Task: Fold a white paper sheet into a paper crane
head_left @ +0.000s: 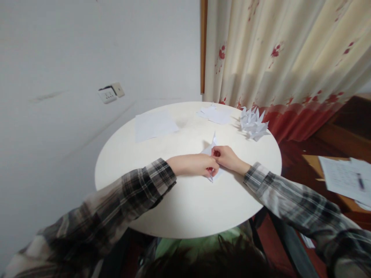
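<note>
Both hands meet over a partly folded sheet of white paper (213,139) near the middle of the round white table (179,208). My left hand (203,165) pinches the near part of the paper, its fingers curled. Just beyond it, my right hand (227,157) is closed with thumb and forefinger on the fold. A pointed tip stands up past the hands, and another point shows below my left fingers. Much of the paper's middle is hidden by the hands.
A cluster of folded white paper cranes (252,122) stands at the table's back right. White sheets (156,125) lie at the back left, and smaller paper pieces (216,114) at the back. Written papers (348,175) rest on wooden furniture at right. A curtain (278,58) hangs behind.
</note>
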